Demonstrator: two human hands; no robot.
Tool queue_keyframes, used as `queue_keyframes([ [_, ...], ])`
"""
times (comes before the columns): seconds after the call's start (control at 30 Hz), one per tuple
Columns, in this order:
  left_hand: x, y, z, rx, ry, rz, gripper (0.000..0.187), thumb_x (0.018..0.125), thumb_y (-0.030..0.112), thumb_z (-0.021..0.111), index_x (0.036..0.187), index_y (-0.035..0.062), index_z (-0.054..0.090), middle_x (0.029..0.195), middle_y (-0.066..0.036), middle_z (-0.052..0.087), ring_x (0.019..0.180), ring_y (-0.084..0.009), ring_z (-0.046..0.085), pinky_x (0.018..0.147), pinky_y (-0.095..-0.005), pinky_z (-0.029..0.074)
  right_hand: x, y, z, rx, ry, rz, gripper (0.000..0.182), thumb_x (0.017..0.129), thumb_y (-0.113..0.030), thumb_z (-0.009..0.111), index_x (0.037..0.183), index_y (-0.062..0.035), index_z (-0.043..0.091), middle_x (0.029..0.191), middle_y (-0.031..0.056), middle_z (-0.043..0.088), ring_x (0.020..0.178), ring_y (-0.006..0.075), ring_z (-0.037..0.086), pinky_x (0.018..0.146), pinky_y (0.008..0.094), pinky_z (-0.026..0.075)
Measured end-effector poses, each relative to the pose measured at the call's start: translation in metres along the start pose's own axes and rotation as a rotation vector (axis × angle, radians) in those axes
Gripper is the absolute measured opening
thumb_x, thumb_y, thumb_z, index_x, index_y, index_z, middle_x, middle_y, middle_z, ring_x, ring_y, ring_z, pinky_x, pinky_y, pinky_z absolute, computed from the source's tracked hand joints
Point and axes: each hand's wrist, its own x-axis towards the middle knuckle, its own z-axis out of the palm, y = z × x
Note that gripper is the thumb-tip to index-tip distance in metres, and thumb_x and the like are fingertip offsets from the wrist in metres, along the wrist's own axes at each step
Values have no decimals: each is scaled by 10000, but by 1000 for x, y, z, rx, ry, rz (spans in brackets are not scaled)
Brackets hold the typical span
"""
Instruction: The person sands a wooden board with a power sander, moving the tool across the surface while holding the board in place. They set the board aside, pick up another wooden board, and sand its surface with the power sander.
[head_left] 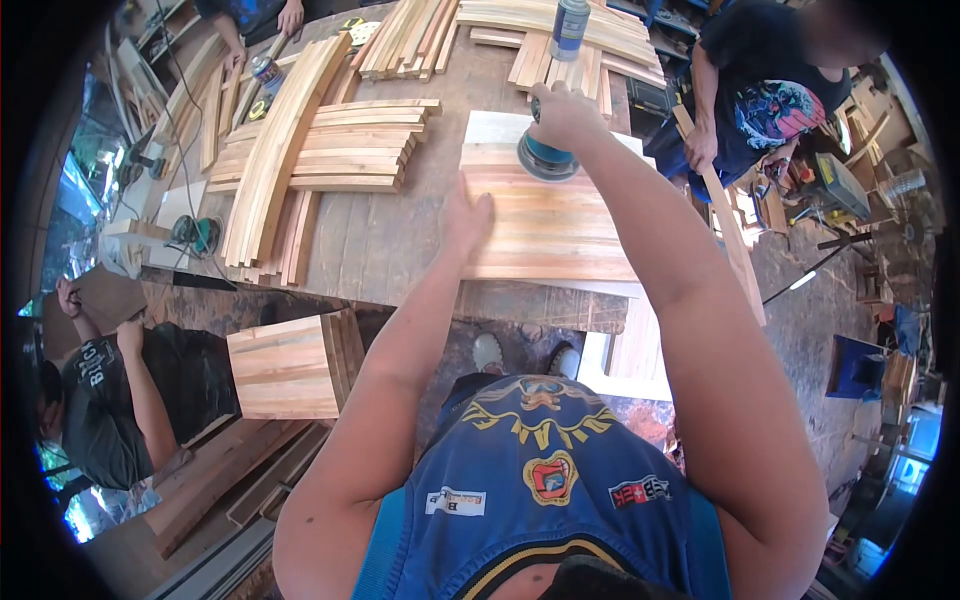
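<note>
Steering from afar, I have the right grip (568, 120) clasped over the top of a teal sander (548, 160), which stands on the far part of a wooden board (550, 240). My left grip (467, 220) lies at the board's left edge, thumb on top, probably to steady it against sliding; whether its fingers curl underneath, I cannot tell. The board lies flat at the near side of the counter (375, 240), seemingly over a pale sheet (497, 127), perhaps for easy reach. It looks rectangular, its strips running left to right in cream, honey and reddish brown. Stacked slats (350, 153) sit apart, to its left.
</note>
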Motion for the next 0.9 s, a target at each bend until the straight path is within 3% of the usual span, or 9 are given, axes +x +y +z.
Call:
queue_keyframes([
  [0.33,0,1,-2,-62,-46,-17,783,932,219,681,1562,-99,341,1372,-287,632,1293,-326,616,1114,-376,437,8,-36,-5,-1,-20,-79,568,868,-306,690,1400,-151,568,1338,193,614,1223,410,639,1015,495,546],
  [0.53,-6,23,-13,69,-70,-78,781,925,300,699,1547,-59,392,1309,-314,638,1234,-446,616,1075,-473,467,21,-65,0,6,-23,-132,566,875,-301,685,1406,-150,559,1365,201,607,1263,407,616,1034,489,537],
  [0.73,-6,19,-9,142,-29,-31,878,912,331,712,1595,-34,297,1280,-317,646,1200,-462,625,1045,-502,480,33,-88,6,11,-17,-181,569,880,-301,676,1415,-153,551,1380,214,604,1273,409,610,1026,503,542],
  [0.9,-5,20,-10,123,-50,-24,936,903,313,715,1613,-43,221,1351,-324,609,1254,-462,595,1070,-498,467,43,-97,13,18,7,-198,544,881,-295,666,1397,-154,572,1355,212,620,1254,415,622,998,522,553],
])
